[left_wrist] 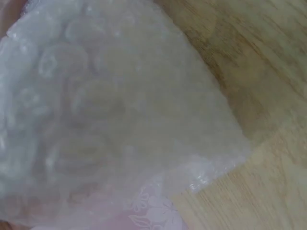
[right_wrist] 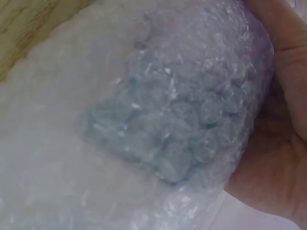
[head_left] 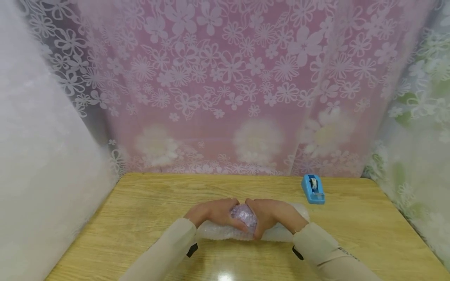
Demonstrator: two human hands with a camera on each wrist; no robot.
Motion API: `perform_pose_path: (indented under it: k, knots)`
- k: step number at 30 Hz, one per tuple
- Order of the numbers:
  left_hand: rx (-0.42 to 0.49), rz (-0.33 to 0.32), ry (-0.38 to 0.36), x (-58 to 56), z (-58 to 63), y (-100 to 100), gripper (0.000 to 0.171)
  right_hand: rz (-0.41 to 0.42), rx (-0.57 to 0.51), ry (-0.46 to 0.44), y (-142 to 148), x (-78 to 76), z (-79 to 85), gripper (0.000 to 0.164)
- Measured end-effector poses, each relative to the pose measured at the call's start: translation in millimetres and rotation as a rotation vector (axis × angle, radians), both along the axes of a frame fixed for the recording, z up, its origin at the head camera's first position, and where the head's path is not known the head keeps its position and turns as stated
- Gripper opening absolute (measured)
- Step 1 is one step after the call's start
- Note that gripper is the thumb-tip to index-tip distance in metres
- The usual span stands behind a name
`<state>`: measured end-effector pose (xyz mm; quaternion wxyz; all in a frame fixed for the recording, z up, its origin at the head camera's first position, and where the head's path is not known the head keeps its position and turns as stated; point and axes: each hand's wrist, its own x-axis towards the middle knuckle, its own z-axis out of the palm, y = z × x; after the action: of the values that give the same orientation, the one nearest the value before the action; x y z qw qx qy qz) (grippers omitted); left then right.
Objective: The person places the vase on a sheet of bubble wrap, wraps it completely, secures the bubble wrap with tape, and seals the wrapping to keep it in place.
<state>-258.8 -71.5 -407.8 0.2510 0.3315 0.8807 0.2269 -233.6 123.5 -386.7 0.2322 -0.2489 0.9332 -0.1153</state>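
Between the two hands, low in the middle of the head view, is a lilac-tinted bundle (head_left: 245, 215) in bubble wrap. My left hand (head_left: 219, 212) grips it from the left, its thumb across the near side. From the right, my right hand (head_left: 267, 214) curves round the same bundle. Loose bubble wrap (head_left: 225, 232) spreads beyond both hands. Clear bubbles of the wrap (left_wrist: 105, 110) fill much of the left wrist view. In the right wrist view, the right hand (right_wrist: 283, 139) lies against the wrap (right_wrist: 192, 105), and a bluish shape shows through it. What is inside cannot be made out.
A blue tape dispenser (head_left: 313, 189) with a roll in it stands at the back right of the wooden table (head_left: 158, 195). Behind the table hangs a pink flowered curtain (head_left: 218, 86). Pale sheeting (head_left: 45, 136) closes off the left side; flowered sheeting (head_left: 418, 148) closes the right.
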Motion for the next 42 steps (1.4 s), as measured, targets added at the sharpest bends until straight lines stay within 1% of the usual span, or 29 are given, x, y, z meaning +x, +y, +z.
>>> perform_pose_path:
  k: [5,9,13,17,20,22,26,28,33,36,40,42]
  knots:
    - [0.001,-0.016,0.06,4.9,0.4,-2.2,0.059,-0.006,0.026,-0.022,-2.0,-1.2,1.2,0.073]
    - [-0.012,-0.025,0.127,8.0,2.6,-2.9,0.063,-0.001,0.032,-0.032,-1.9,-4.7,0.8,0.076]
    - [-0.019,-0.034,0.193,11.3,4.3,-3.1,0.072,-0.01,0.037,-0.054,-1.6,-7.1,1.0,0.079]
    - [-0.023,-0.057,0.276,14.6,6.2,-2.3,0.074,-0.024,0.04,-0.07,-1.0,-8.2,1.2,0.081]
    - [-0.058,-0.072,0.356,17.3,6.8,-0.8,0.072,-0.019,0.026,-0.072,-1.0,-8.7,1.9,0.079]
    - [-0.105,-0.083,0.428,19.7,5.9,0.7,0.073,-0.007,0.012,-0.077,-1.1,-9.4,2.5,0.076]
    - [-0.215,-0.103,0.584,25.9,3.4,4.3,0.085,0.02,-0.011,-0.111,-1.4,-12.6,3.4,0.072]
    - [-0.253,-0.106,0.645,28.6,3.2,6.6,0.09,0.03,-0.017,-0.136,-1.4,-14.6,4.3,0.071]
    - [-0.312,-0.081,0.727,35.1,3.5,13.2,0.097,0.036,-0.006,-0.181,-2.1,-20.4,5.6,0.079]
    - [-0.337,-0.058,0.784,37.1,-0.8,17.2,0.098,0.031,0.012,-0.192,-2.3,-24.9,5.3,0.08]
    - [-0.331,-0.023,0.845,37.6,-8.7,21.0,0.095,0.029,0.03,-0.214,-1.3,-31.0,5.1,0.076]
    - [-0.319,-0.009,0.867,37.1,-12.2,22.3,0.094,0.03,0.035,-0.229,-0.6,-33.8,5.5,0.077]
